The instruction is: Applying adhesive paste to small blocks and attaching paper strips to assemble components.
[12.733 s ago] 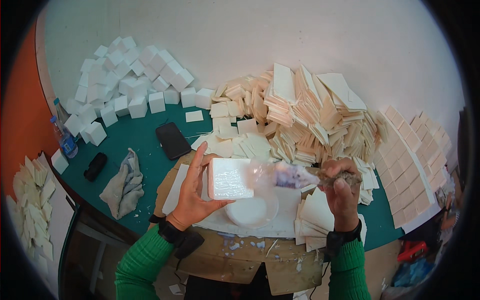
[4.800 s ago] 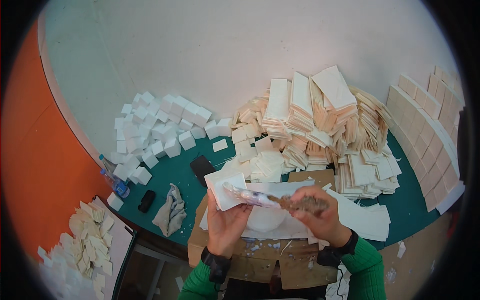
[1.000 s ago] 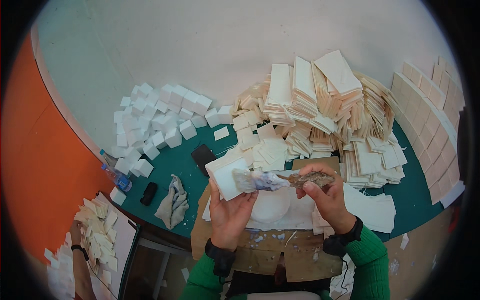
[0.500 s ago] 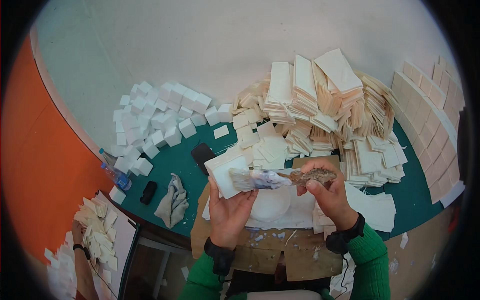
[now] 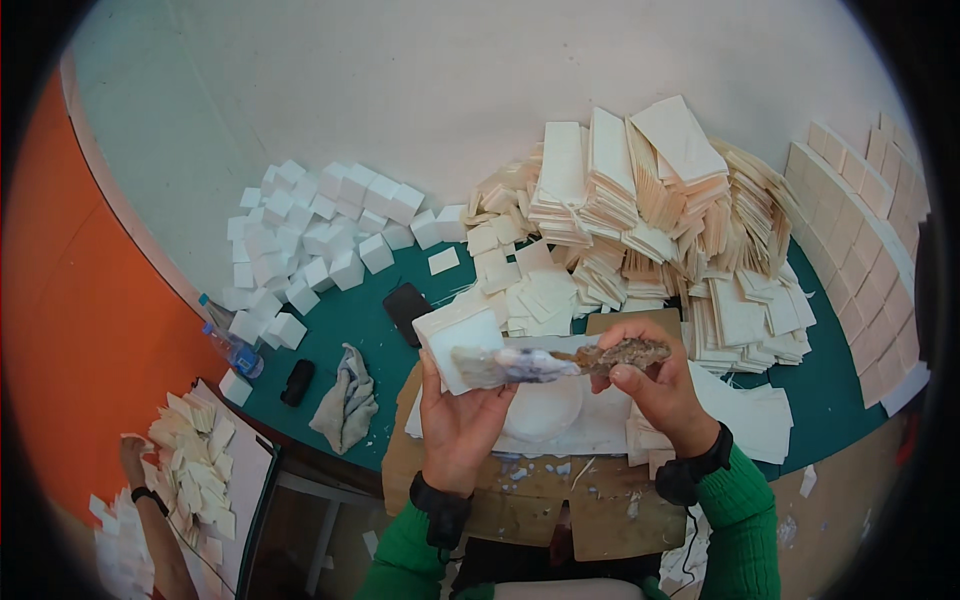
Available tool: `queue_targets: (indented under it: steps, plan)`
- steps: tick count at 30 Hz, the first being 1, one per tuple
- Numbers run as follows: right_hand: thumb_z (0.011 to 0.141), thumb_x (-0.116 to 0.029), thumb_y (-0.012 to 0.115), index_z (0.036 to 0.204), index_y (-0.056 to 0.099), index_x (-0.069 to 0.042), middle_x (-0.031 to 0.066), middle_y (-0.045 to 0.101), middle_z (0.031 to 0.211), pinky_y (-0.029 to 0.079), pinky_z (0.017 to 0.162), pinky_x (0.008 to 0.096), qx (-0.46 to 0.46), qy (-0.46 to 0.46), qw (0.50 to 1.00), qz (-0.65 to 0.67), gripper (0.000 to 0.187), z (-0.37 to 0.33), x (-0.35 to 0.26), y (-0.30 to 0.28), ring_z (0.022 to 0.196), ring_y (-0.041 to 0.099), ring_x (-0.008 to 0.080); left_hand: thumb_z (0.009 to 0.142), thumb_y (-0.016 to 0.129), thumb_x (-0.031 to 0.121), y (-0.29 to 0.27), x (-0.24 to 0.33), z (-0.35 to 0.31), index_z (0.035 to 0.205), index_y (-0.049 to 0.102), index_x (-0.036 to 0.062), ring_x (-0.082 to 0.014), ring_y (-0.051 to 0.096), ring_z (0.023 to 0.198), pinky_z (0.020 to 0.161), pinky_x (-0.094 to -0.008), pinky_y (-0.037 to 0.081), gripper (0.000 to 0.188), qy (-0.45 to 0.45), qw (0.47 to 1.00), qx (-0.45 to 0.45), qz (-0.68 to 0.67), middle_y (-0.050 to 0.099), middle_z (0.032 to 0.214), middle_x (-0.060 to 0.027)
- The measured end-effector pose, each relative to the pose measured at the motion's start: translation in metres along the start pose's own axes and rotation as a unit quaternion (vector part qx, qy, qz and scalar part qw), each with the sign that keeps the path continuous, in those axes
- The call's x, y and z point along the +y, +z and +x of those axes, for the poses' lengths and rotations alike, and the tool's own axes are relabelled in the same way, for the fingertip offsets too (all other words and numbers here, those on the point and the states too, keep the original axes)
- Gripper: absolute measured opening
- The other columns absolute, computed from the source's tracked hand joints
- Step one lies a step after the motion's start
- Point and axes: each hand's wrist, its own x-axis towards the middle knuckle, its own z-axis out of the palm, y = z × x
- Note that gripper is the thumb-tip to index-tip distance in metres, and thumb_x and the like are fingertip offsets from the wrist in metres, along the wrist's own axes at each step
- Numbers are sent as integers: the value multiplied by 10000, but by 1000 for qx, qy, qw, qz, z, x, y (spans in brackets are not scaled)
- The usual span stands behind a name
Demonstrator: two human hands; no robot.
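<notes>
My left hand (image 5: 458,432) is closed around the lower edge of a white block (image 5: 452,328) with a cream rim, tilted with one face up. In my right hand (image 5: 662,395) is a brush (image 5: 625,353), its handle crusted brown and its bristle end coated white and bluish. The bristles lie across the block's upturned face and are blurred by motion. Below both hands a round white shape (image 5: 545,412), perhaps a dish or lid, rests on a white sheet (image 5: 605,425); the brush and hands hide part of it.
White cubes (image 5: 345,270) are heaped at back left; cream sheets (image 5: 590,180) are stacked behind my hands. A phone-like black slab (image 5: 405,308), grey cloth (image 5: 345,400) and plastic bottle (image 5: 240,358) lie left. Stained cardboard (image 5: 620,520) is in front. Another person's hand (image 5: 132,455) works lower left.
The brush has shifted slightly left and down over the block's face. My left hand keeps its hold on the block. The other person's hand has moved left, lifting a cream piece.
</notes>
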Motion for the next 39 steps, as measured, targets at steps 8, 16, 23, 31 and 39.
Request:
queue_targets:
  steps: [8, 16, 23, 31, 39]
  plan:
    - [837, -196, 686, 1070, 533, -11, 95, 614, 905, 505, 718, 286, 19, 33, 999, -39, 334, 4, 1, 4, 787, 607, 153, 918, 482, 523, 1, -2, -2, 1371, 405, 146, -265, 454, 1202, 1021, -446, 361, 595, -17, 999, -12, 36, 478, 1336, -82]
    - [846, -168, 676, 1065, 538, -8, 95, 617, 917, 501, 730, 278, 34, -1, 999, -30, 304, -1, -4, -1, 796, 602, 146, 919, 479, 527, 3, 0, -1, 1359, 420, 144, -267, 456, 1199, 1009, -436, 371, 586, 17, 1000, 7, 19, 477, 1335, -86]
    - [859, -56, 654, 1115, 540, 9, 50, 602, 977, 463, 788, 229, 21, -2, 997, -69, 288, 2, -5, -14, 884, 574, 96, 917, 483, 529, 3, 1, -3, 1351, 425, 140, -257, 458, 1186, 991, -423, 385, 585, 3, 999, -16, 28, 475, 1328, -98]
    - [847, -85, 649, 1055, 544, 2, 91, 618, 921, 492, 735, 266, -8, -16, 992, -126, 249, 2, -10, -4, 796, 602, 138, 911, 492, 536, 7, 4, -4, 1351, 425, 145, -263, 466, 1139, 979, -427, 392, 593, 30, 998, 12, 50, 472, 1312, -95]
    - [855, -33, 645, 1102, 550, 17, 71, 603, 1024, 446, 850, 249, -6, -1, 997, -81, 269, -2, -18, -13, 932, 571, 107, 913, 495, 527, 5, 8, -4, 1348, 432, 146, -269, 462, 1143, 981, -416, 390, 581, 33, 998, 18, 43, 471, 1306, -105]
